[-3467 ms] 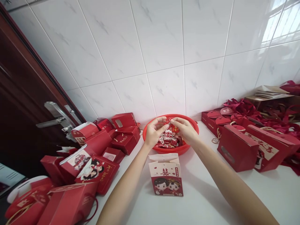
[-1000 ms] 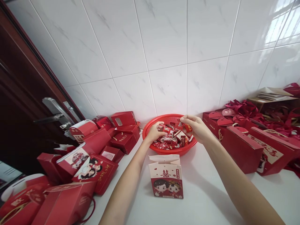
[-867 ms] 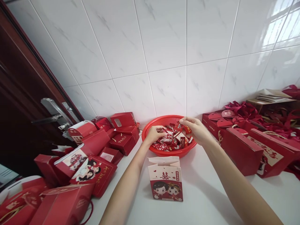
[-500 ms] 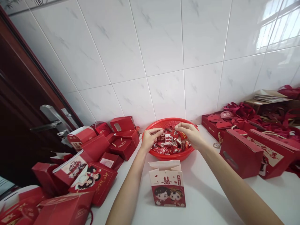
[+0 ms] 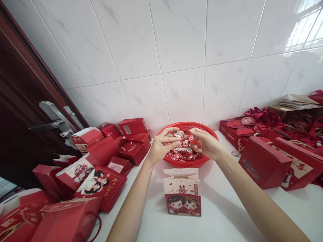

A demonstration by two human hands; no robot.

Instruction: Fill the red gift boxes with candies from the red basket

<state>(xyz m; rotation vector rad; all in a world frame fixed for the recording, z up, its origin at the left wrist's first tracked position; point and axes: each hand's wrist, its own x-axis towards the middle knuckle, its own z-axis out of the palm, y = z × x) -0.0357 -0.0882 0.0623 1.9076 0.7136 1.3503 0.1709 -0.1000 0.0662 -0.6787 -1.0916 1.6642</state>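
Note:
My left hand (image 5: 159,147) is closed on a white-and-red wrapped candy (image 5: 178,134), thumb and fingers bent around it. Across from it, my right hand (image 5: 207,143) grips a bright red candy packet (image 5: 193,139). Both hands hover over a red plastic basket (image 5: 188,164), which holds many wrapped candies (image 5: 183,146), partly hidden by the fingers. In front of the basket a cream-and-red paper gift box (image 5: 184,204) stands upright with its top flaps open; two cartoon figures are printed on its front.
Several red gift boxes (image 5: 135,152) crowd the left side, beside a dark door with a metal handle (image 5: 54,116). To the right stand red gift bags (image 5: 263,163), with a heap of red bags (image 5: 264,117) behind. A white tiled wall (image 5: 183,95) rises behind the basket.
Both hands have moved closer together over the basket and closed on candies, a white-and-red one in the left and a red packet in the right. The view has shifted slightly.

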